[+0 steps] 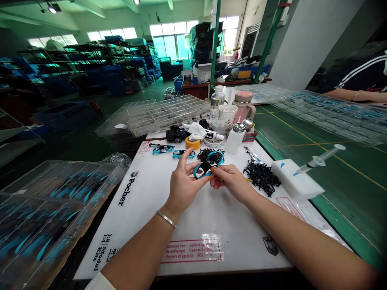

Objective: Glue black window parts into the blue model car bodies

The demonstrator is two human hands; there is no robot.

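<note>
My left hand (184, 186) grips the left end of a small curved blue-and-black plastic part (204, 168), its index finger pointing up. From the other side, my right hand (230, 182) pinches the same part near its lower right edge; whether a smaller piece is between those fingers I cannot tell. Just beyond the hands lies a pile of thin black pieces (208, 154). A larger pile of black pieces (262, 177) is to the right. Similar blue-and-black parts (162, 149) rest farther back on the white printed board (145, 217).
A syringe (320, 159) stands tilted in a white foam block (298, 179). Behind the piles are a white dispenser bottle (235, 138), yellow tape (192, 143) and a pink mug (242, 105). Compartment trays (60, 181) flank the board at left. Another person's arm (359, 96) shows at right.
</note>
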